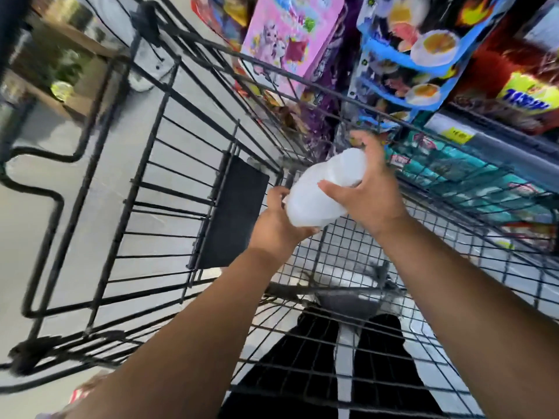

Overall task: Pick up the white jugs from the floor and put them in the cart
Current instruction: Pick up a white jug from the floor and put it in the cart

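White plastic jug (pixel 314 195) hangs tilted over the black wire cart (pixel 233 213), just off centre toward 2 o'clock, left hand (pixel 276 228) gripping its 7 o'clock end, right hand (pixel 373 192) wrapped over its 2 o'clock side. Smooth walls may slip from that two-palmed hold; released this high, it could bounce on the mesh or tip.

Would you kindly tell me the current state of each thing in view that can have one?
white jug: off the floor, tilted, held above the cart's basket, not yet set down.
left hand: grips the jug's lower end.
right hand: grips the jug's upper part.
cart: upright beside the shelves, with the jug over its basket.
pink package: on the shelf, untouched.
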The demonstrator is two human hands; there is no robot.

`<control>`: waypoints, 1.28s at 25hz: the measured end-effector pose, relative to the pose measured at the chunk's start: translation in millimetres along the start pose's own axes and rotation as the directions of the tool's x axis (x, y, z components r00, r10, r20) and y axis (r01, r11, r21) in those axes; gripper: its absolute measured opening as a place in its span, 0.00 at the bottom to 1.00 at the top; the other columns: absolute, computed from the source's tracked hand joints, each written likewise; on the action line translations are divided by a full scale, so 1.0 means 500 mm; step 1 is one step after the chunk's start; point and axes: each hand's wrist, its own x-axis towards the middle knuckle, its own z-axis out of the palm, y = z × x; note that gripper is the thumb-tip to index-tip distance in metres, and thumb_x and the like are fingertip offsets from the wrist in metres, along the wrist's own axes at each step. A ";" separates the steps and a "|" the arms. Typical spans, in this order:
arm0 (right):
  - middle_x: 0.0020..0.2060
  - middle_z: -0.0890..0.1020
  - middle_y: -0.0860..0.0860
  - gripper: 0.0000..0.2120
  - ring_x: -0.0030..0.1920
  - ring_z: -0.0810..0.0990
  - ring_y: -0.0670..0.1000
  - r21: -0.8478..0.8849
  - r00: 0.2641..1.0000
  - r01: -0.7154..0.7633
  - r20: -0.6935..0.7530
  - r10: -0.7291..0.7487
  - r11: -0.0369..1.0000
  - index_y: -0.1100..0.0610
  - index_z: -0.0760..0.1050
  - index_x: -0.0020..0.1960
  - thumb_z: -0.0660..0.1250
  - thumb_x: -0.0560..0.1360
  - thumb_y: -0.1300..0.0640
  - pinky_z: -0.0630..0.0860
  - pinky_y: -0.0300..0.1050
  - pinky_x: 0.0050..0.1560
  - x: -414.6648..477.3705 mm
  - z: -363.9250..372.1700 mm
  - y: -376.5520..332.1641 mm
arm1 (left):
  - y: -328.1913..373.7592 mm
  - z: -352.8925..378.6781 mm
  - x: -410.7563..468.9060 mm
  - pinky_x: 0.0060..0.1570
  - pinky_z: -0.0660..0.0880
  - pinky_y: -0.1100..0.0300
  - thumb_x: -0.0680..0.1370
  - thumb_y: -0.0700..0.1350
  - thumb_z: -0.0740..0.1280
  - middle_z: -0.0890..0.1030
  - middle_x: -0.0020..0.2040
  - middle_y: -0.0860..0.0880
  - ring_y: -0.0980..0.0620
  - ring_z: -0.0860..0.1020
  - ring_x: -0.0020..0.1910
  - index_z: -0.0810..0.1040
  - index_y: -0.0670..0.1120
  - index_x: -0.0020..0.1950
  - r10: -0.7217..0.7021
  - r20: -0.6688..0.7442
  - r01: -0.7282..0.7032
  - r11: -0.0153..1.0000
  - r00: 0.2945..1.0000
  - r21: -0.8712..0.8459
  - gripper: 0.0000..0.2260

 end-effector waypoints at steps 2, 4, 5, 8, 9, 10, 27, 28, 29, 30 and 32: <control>0.54 0.74 0.46 0.41 0.51 0.74 0.50 -0.027 0.999 0.022 0.024 -0.021 0.999 0.46 0.61 0.72 0.78 0.65 0.52 0.73 0.44 0.54 0.018 0.026 0.003 | -0.022 0.010 0.024 0.52 0.79 0.49 0.68 0.47 0.80 0.78 0.53 0.50 0.47 0.78 0.54 0.61 0.53 0.67 -0.019 -0.035 0.018 0.999 0.999 -0.026 0.36; 0.54 0.75 0.47 0.41 0.50 0.75 0.51 -0.066 0.993 0.108 0.062 -0.104 0.992 0.46 0.61 0.72 0.77 0.64 0.51 0.74 0.45 0.52 0.041 0.047 -0.007 | -0.041 0.016 0.032 0.48 0.78 0.55 0.69 0.49 0.79 0.78 0.53 0.52 0.49 0.77 0.52 0.60 0.52 0.68 -0.015 -0.083 0.010 0.998 0.996 -0.056 0.36; 0.54 0.76 0.49 0.41 0.49 0.76 0.52 -0.097 0.984 0.158 0.096 -0.149 0.983 0.46 0.61 0.72 0.77 0.64 0.51 0.74 0.45 0.51 0.055 0.060 -0.015 | -0.053 0.017 0.035 0.45 0.77 0.59 0.69 0.49 0.79 0.77 0.52 0.53 0.51 0.77 0.51 0.60 0.51 0.68 -0.022 -0.115 0.012 0.996 0.993 -0.086 0.36; 0.52 0.76 0.49 0.41 0.48 0.75 0.51 -0.152 0.954 0.255 0.201 -0.222 0.955 0.47 0.61 0.72 0.77 0.65 0.51 0.70 0.41 0.48 0.073 0.094 -0.036 | -0.078 0.021 0.042 0.45 0.76 0.62 0.69 0.49 0.79 0.74 0.47 0.61 0.53 0.77 0.51 0.61 0.52 0.65 -0.086 -0.197 0.047 0.980 0.977 -0.194 0.34; 0.51 0.75 0.46 0.40 0.48 0.74 0.50 -0.147 0.944 0.285 0.217 -0.250 0.947 0.48 0.62 0.72 0.77 0.65 0.53 0.67 0.39 0.47 0.079 0.103 -0.039 | -0.082 0.023 0.047 0.47 0.76 0.60 0.68 0.48 0.80 0.73 0.47 0.62 0.54 0.76 0.50 0.61 0.53 0.64 -0.102 -0.213 0.053 0.973 0.972 -0.225 0.34; 0.50 0.73 0.44 0.40 0.47 0.73 0.48 -0.140 0.934 0.312 0.226 -0.276 0.940 0.50 0.62 0.72 0.77 0.65 0.54 0.66 0.37 0.46 0.085 0.107 -0.040 | -0.085 0.026 0.053 0.48 0.77 0.58 0.68 0.48 0.80 0.73 0.47 0.62 0.55 0.76 0.50 0.61 0.54 0.63 -0.115 -0.218 0.058 0.966 0.969 -0.253 0.33; 0.68 0.72 0.46 0.50 0.66 0.69 0.41 0.096 0.972 0.137 0.178 -0.153 0.986 0.48 0.56 0.76 0.81 0.61 0.47 0.64 0.31 0.65 0.003 0.069 0.006 | -0.058 -0.030 0.003 0.66 0.72 0.55 0.68 0.48 0.79 0.75 0.65 0.53 0.53 0.74 0.65 0.63 0.54 0.73 -0.062 -0.258 -0.023 0.949 0.964 -0.314 0.38; 0.69 0.72 0.46 0.50 0.67 0.69 0.41 0.114 0.978 0.126 0.150 -0.142 0.985 0.48 0.56 0.76 0.80 0.62 0.47 0.64 0.32 0.66 -0.015 0.044 0.003 | -0.037 -0.034 -0.014 0.66 0.71 0.57 0.68 0.47 0.79 0.74 0.65 0.54 0.55 0.73 0.65 0.64 0.54 0.72 -0.034 -0.266 -0.058 0.942 0.963 -0.332 0.37; 0.69 0.72 0.46 0.49 0.68 0.68 0.41 0.124 0.984 0.119 0.120 -0.134 0.985 0.48 0.55 0.76 0.80 0.63 0.47 0.64 0.34 0.66 -0.037 0.012 -0.004 | -0.012 -0.037 -0.035 0.66 0.69 0.59 0.68 0.47 0.79 0.73 0.65 0.55 0.57 0.72 0.65 0.65 0.54 0.70 0.004 -0.265 -0.097 0.937 0.964 -0.336 0.35; 0.69 0.71 0.46 0.48 0.68 0.68 0.41 0.127 0.989 0.113 0.085 -0.124 0.986 0.48 0.55 0.76 0.79 0.64 0.48 0.64 0.34 0.65 -0.060 -0.023 -0.012 | 0.012 -0.038 -0.055 0.66 0.68 0.60 0.68 0.47 0.79 0.72 0.66 0.55 0.57 0.71 0.66 0.66 0.53 0.70 0.054 -0.269 -0.144 0.934 0.962 -0.328 0.35; 0.68 0.71 0.45 0.45 0.67 0.69 0.42 0.139 0.995 0.099 -0.012 -0.098 0.985 0.46 0.56 0.75 0.78 0.66 0.49 0.64 0.35 0.64 -0.113 -0.102 -0.028 | 0.063 -0.038 -0.102 0.69 0.67 0.55 0.67 0.48 0.79 0.68 0.69 0.52 0.54 0.69 0.68 0.65 0.51 0.72 0.171 -0.270 -0.242 0.936 0.948 -0.255 0.37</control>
